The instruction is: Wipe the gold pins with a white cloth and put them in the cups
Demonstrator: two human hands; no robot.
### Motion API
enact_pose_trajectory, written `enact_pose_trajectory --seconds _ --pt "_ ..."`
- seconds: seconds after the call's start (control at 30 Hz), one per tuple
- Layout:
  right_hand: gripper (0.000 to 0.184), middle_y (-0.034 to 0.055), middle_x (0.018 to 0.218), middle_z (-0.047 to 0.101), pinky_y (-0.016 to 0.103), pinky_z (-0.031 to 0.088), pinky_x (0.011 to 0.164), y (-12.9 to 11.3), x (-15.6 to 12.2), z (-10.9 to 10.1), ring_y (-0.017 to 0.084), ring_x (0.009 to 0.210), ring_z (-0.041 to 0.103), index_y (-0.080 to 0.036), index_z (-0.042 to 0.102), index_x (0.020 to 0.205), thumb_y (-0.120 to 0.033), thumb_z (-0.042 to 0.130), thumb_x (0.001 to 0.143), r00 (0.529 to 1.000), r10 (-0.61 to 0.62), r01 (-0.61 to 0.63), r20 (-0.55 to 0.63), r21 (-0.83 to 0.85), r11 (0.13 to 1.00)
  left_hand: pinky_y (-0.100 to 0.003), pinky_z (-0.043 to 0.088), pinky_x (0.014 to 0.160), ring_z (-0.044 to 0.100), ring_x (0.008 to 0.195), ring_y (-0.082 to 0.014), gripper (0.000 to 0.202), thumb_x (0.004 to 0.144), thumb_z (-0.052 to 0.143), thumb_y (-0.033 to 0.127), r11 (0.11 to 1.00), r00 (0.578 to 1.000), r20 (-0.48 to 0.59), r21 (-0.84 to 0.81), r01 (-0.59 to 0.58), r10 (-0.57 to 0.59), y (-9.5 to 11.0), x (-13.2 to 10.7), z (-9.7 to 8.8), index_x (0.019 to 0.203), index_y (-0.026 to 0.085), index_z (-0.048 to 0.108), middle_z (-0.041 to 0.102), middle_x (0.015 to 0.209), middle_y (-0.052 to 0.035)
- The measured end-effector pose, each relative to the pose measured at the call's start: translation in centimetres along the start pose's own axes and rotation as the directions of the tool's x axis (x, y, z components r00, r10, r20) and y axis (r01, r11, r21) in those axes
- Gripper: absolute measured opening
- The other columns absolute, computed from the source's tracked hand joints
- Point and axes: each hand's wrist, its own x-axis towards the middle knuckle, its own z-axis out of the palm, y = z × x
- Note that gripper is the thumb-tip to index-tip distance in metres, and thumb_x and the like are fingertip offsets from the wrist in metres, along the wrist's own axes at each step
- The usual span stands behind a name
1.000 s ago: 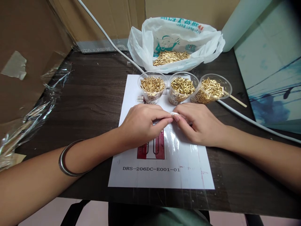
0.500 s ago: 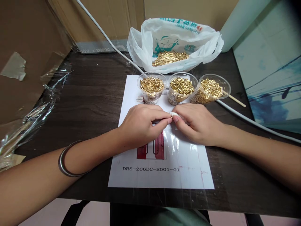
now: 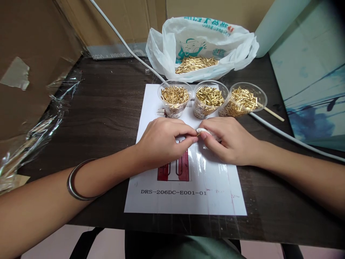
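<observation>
Over the printed sheet (image 3: 185,203), my two hands meet fingertip to fingertip. My left hand (image 3: 164,144) pinches thumb and forefinger together at a tiny gold-coloured pin (image 3: 198,134), mostly hidden. My right hand (image 3: 230,140) is closed in a pinch on the other side of it, with a white wrapping (image 3: 201,130) at its forefinger tip. Just beyond the hands stand a left clear cup (image 3: 174,108), a middle clear cup (image 3: 203,109) and a tilted right clear cup (image 3: 234,108), each filled with small gold metal pins.
Behind the cups an open white plastic bag (image 3: 159,54) holds more gold pins. A thin wooden stick (image 3: 272,113) lies by the right cup. A white cable (image 3: 291,138) crosses the dark table (image 3: 88,126). Cardboard (image 3: 29,43) and clear wrap (image 3: 51,118) line the left side.
Both hands stay together, with only slight finger movement at the pinch. The whole view has shifted a little.
</observation>
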Motion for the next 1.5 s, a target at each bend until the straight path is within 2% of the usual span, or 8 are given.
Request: enact_pose_trajectory --seconds 0.37,0.57,1.17,1.5 --pt "0.029 0.0022 0.061 0.045 0.026 0.026 0.057 -0.1 0.1 -0.1 0.011 0.056 0.039 -0.014 0.048 0.07 -0.032 0.032 0.086 1.0 0.0 0.0 0.02 0.006 1.0 -0.024 0.047 0.067 0.06 0.075 -0.013 0.017 0.082 0.055 0.025 0.999 0.998 0.037 -0.016 -0.05 0.051 -0.3 -0.1 -0.1 0.087 0.022 0.072 0.068 0.08 -0.001" --pt "0.028 0.0006 0.059 0.043 0.025 0.024 0.055 -0.1 0.2 -0.2 0.009 0.053 0.035 -0.015 0.042 0.066 -0.032 0.032 0.087 0.999 0.012 -0.012 0.036 -0.001 1.0 -0.024 0.045 0.065 0.058 0.074 -0.0122 0.02 0.085 0.052 0.025 0.999 0.996 0.074 -0.006 -0.047 0.047 -0.1 0.0 -0.2 0.089 0.023 0.071 0.067 0.082 -0.0015" --pt "0.028 0.001 0.062 0.044 0.026 0.026 0.058 -0.3 0.0 -0.6 0.01 0.056 0.037 -0.015 0.042 0.069 -0.03 0.03 0.089 0.992 0.04 -0.036 0.118 -0.033 0.999 -0.025 0.049 0.068 0.062 0.078 -0.0137 0.017 0.083 0.055 0.023 0.998 0.996 0.052 -0.003 -0.066 0.066 -0.1 0.1 -0.1 0.088 0.022 0.071 0.069 0.085 -0.0012" --pt "0.023 0.0013 0.062 0.044 0.026 0.025 0.057 -0.3 0.2 -1.2 0.01 0.056 0.037 -0.015 0.04 0.068 -0.026 0.033 0.088 0.984 0.026 -0.016 0.178 -0.057 0.998 -0.024 0.048 0.068 0.061 0.078 -0.0128 0.019 0.085 0.053 0.023 0.997 0.993 0.084 -0.023 -0.079 0.081 0.0 0.2 -0.4 0.089 0.022 0.071 0.069 0.086 -0.0012"
